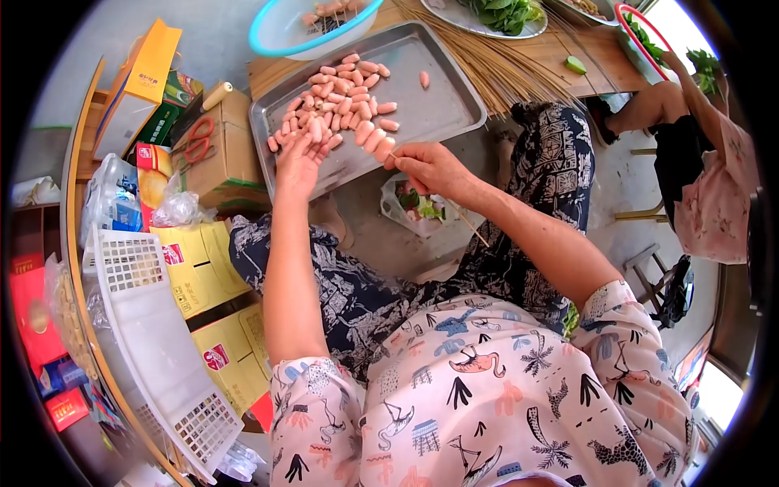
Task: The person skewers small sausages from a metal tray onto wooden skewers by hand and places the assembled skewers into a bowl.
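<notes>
My right hand (432, 170) is closed on a thin wooden skewer (471, 226). Several small pink sausages (375, 141) are threaded side by side on its upper end, above the near edge of a metal tray (438, 122). My left hand (299, 166) reaches over the tray's near left side, fingers stretched and apart at the edge of a heap of loose sausages (345, 93). Its fingertips are close to or touching the nearest sausages; I cannot make out a firm hold. One single sausage (424, 79) lies apart, toward the tray's far right.
Behind the tray stand a blue-rimmed basin (296, 49) with skewered sausages, many bare skewers (487, 69) and a plate of greens (503, 15). A cardboard box (227, 154) with red scissors (197, 140) is at left. A bag of scraps (414, 213) sits below. Another person (718, 178) works at right.
</notes>
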A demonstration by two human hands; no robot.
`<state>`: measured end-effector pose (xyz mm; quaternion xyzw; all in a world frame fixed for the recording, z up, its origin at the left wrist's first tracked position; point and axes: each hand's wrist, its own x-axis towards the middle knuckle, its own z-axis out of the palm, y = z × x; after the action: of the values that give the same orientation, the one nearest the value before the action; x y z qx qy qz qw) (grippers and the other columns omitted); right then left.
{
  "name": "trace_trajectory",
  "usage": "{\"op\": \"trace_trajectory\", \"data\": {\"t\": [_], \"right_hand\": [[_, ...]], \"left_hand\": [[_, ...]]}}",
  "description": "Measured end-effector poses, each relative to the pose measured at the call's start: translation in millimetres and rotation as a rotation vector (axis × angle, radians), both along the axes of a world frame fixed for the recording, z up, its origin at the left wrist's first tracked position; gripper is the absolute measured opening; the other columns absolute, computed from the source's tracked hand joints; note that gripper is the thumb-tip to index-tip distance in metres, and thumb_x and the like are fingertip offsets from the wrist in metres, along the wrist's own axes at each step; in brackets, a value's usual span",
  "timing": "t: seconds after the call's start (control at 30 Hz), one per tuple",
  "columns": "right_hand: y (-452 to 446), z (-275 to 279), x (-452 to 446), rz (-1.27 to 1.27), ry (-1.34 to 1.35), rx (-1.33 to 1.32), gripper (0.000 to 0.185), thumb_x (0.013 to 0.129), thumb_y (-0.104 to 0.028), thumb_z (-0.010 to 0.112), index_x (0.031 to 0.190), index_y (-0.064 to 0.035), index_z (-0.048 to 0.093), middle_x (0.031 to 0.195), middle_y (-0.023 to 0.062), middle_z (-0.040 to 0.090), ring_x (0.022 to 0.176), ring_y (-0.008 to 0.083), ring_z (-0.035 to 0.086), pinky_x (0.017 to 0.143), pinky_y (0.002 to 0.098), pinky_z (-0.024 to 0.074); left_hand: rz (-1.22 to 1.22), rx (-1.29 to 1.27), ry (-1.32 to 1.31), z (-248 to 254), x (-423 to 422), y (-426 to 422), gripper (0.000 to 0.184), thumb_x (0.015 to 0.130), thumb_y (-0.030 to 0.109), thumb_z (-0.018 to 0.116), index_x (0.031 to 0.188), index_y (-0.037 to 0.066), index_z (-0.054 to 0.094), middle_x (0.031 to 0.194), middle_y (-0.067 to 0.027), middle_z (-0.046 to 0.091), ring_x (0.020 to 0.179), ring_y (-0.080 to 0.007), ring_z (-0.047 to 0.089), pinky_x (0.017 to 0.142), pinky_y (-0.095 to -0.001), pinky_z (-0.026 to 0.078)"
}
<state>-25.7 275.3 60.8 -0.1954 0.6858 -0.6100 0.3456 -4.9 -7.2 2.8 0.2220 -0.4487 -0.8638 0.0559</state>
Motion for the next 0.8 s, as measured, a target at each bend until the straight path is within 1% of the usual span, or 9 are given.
{"op": "trace_trajectory", "data": {"t": [0.13, 0.2, 0.3, 0.43, 0.5, 0.53, 0.63, 0.7, 0.8], "right_hand": [[-3, -4, 2, 0.035, 0.010, -0.010, 0.022, 0.091, -0.018, 0.050, 0.094, 0.0003, 0.063, 0.052, 0.0001, 0.050, 0.043, 0.0056, 0.044, 0.044, 0.0241, 0.0357], [-4, -7, 2, 0.037, 0.014, -0.016, 0.022, 0.092, -0.018, 0.050, 0.094, 0.0004, 0.063, 0.053, 0.0000, 0.050, 0.043, 0.0056, 0.044, 0.043, 0.0241, 0.0358], [-4, -7, 2, 0.037, 0.019, -0.023, 0.022, 0.092, -0.017, 0.050, 0.094, 0.0006, 0.063, 0.053, -0.0001, 0.050, 0.043, 0.0056, 0.044, 0.043, 0.0242, 0.0360], [-5, -10, 3, 0.046, 0.010, -0.022, 0.022, 0.092, -0.017, 0.050, 0.094, 0.0004, 0.063, 0.054, -0.0001, 0.050, 0.044, 0.0053, 0.043, 0.043, 0.0241, 0.0360], [-5, -10, 3, 0.047, 0.010, -0.026, 0.022, 0.092, -0.017, 0.050, 0.095, 0.0004, 0.063, 0.054, -0.0002, 0.050, 0.044, 0.0052, 0.043, 0.043, 0.0240, 0.0359], [-5, -10, 3, 0.048, 0.013, -0.030, 0.022, 0.092, -0.017, 0.050, 0.095, 0.0003, 0.063, 0.054, -0.0003, 0.050, 0.044, 0.0052, 0.043, 0.043, 0.0240, 0.0358], [-5, -9, 3, 0.048, 0.015, -0.033, 0.022, 0.091, -0.017, 0.050, 0.095, 0.0000, 0.063, 0.053, -0.0002, 0.049, 0.044, 0.0053, 0.043, 0.043, 0.0240, 0.0357], [-6, -10, 3, 0.050, 0.022, -0.036, 0.022, 0.091, -0.017, 0.050, 0.095, -0.0001, 0.063, 0.053, -0.0001, 0.049, 0.044, 0.0053, 0.043, 0.043, 0.0240, 0.0356], [-6, -11, 3, 0.057, 0.032, -0.033, 0.022, 0.091, -0.017, 0.049, 0.095, -0.0004, 0.063, 0.052, 0.0000, 0.049, 0.044, 0.0055, 0.043, 0.043, 0.0241, 0.0356]], "left_hand": [[-0.014, 0.072, 0.016, 7, -2, 9, 0.024, 0.088, 0.009, 0.058, 0.110, 0.002, 0.056, 0.097, -0.0102, 0.061, 0.085, -0.0201, 0.061, 0.074, -0.0312, 0.050], [-0.064, 0.058, 0.024, 6, -2, 10, 0.022, 0.089, 0.013, 0.056, 0.108, 0.002, 0.056, 0.101, -0.0104, 0.061, 0.092, -0.0189, 0.058, 0.082, -0.0310, 0.049], [-0.067, 0.088, 0.010, 7, -2, 12, 0.023, 0.089, 0.012, 0.057, 0.110, 0.002, 0.057, 0.096, -0.0108, 0.063, 0.085, -0.0215, 0.062, 0.076, -0.0325, 0.051], [-0.061, 0.079, 0.009, 5, -2, 13, 0.023, 0.089, 0.013, 0.056, 0.109, 0.003, 0.057, 0.095, -0.0100, 0.063, 0.085, -0.0212, 0.062, 0.076, -0.0322, 0.051], [-0.113, 0.043, 0.027, 6, 0, 13, 0.024, 0.090, 0.014, 0.056, 0.111, 0.004, 0.055, 0.100, -0.0076, 0.061, 0.091, -0.0175, 0.059, 0.082, -0.0312, 0.049], [-0.113, 0.043, 0.026, 6, 0, 13, 0.024, 0.090, 0.014, 0.056, 0.111, 0.004, 0.055, 0.100, -0.0076, 0.061, 0.091, -0.0175, 0.059, 0.082, -0.0312, 0.049], [-0.114, 0.029, 0.025, 7, 0, 15, 0.024, 0.089, 0.014, 0.057, 0.111, 0.004, 0.055, 0.098, -0.0066, 0.060, 0.090, -0.0172, 0.059, 0.081, -0.0310, 0.049], [-0.101, 0.050, 0.023, 6, -1, 15, 0.024, 0.091, 0.011, 0.054, 0.114, 0.006, 0.054, 0.097, -0.0080, 0.061, 0.086, -0.0189, 0.061, 0.076, -0.0313, 0.051], [-0.114, 0.038, 0.028, 6, -1, 15, 0.024, 0.091, 0.011, 0.054, 0.114, 0.006, 0.054, 0.097, -0.0076, 0.061, 0.086, -0.0185, 0.061, 0.075, -0.0314, 0.051]]}}
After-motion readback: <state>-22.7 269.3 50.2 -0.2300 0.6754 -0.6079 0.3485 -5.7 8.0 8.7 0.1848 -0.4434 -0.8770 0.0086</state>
